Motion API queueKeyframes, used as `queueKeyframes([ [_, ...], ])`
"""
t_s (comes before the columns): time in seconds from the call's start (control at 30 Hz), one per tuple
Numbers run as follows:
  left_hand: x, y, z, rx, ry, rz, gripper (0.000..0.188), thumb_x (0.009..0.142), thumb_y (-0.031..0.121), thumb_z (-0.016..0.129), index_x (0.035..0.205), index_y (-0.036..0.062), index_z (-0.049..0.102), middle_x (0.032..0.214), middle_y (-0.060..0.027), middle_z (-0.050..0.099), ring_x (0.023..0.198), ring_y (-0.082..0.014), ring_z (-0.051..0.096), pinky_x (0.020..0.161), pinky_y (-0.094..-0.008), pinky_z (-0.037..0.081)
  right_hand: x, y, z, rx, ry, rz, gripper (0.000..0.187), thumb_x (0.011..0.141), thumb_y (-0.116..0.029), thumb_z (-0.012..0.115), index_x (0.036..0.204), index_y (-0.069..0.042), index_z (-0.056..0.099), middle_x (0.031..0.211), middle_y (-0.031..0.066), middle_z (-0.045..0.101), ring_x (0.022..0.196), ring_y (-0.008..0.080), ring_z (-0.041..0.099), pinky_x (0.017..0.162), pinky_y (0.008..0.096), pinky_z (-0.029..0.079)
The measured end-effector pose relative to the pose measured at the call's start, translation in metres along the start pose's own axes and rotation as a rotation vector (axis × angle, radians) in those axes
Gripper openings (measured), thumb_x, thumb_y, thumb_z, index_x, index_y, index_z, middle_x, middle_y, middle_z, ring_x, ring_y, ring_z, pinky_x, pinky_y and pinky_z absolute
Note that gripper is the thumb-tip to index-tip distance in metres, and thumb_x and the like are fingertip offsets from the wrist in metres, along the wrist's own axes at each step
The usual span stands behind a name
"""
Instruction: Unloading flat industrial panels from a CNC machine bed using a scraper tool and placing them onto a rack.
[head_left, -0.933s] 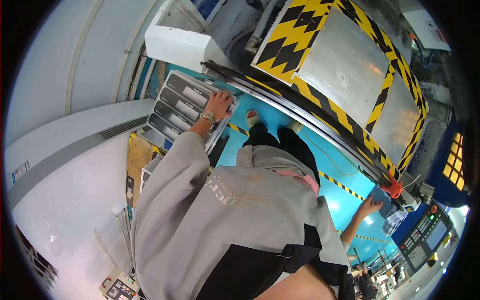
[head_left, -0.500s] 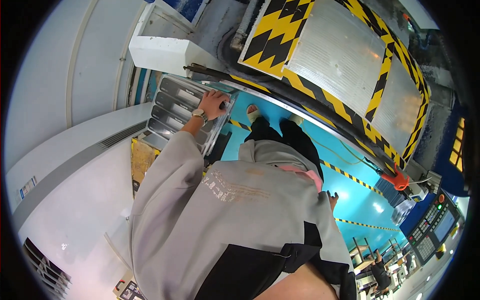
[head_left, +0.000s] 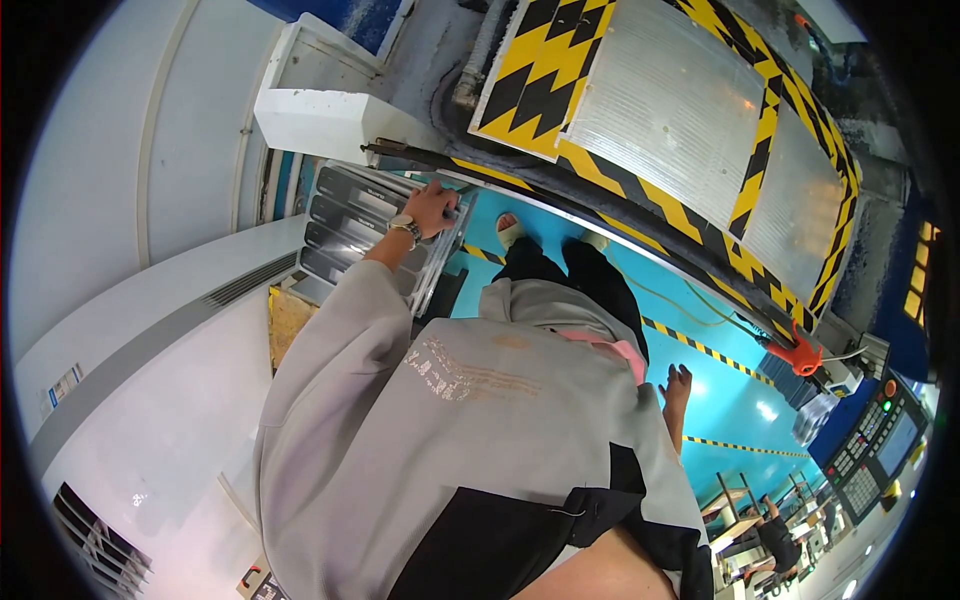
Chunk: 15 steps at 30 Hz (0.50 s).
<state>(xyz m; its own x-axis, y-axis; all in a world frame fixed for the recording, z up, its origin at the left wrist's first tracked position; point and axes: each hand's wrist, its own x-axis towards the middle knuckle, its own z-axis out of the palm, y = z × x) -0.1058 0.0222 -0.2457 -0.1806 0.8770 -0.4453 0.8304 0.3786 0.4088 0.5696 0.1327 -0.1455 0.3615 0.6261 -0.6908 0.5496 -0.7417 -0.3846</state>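
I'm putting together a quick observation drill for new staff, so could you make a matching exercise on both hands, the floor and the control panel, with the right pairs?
Column one
1. Left hand
2. Control panel
3. Floor
4. Right hand

Column two
A. Turquoise, crossed by yellow-and-black striped tape
B. Holding nothing, fingers free
C. On the edge of the grey bins
D. Near the picture's right edge, with a screen and buttons

Right pairs: 1-C; 2-D; 3-A; 4-B
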Motion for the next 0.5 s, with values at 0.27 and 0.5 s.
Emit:
queueKeyframes([
  [0.27, -0.023, 0.004, -0.012, -0.160, -0.097, 0.086, 0.031, 0.081, 0.033, 0.078, 0.094, 0.0121, 0.060, 0.102, -0.0090, 0.064, 0.099, -0.0316, 0.063, 0.089, -0.0457, 0.048, -0.112, -0.176, 0.103, -0.118, -0.333, -0.694, 0.034, 0.099, -0.011, 0.062, 0.132, -0.004, 0.057, 0.130, 0.0140, 0.060, 0.115, 0.0239, 0.062, 0.087, 0.0333, 0.054],
  [0.5, -0.044, 0.017, -0.008, 0.174, 0.223, 0.366, 0.039, 0.096, 0.041, 0.061, 0.074, 0.0091, 0.065, 0.077, -0.0076, 0.062, 0.068, -0.0303, 0.064, 0.066, -0.0384, 0.055, -0.144, -0.262, 0.257, -0.272, -0.942, -0.906, 0.030, 0.097, -0.015, 0.065, 0.125, -0.005, 0.058, 0.113, 0.0155, 0.068, 0.106, 0.0232, 0.067, 0.086, 0.0361, 0.055],
])
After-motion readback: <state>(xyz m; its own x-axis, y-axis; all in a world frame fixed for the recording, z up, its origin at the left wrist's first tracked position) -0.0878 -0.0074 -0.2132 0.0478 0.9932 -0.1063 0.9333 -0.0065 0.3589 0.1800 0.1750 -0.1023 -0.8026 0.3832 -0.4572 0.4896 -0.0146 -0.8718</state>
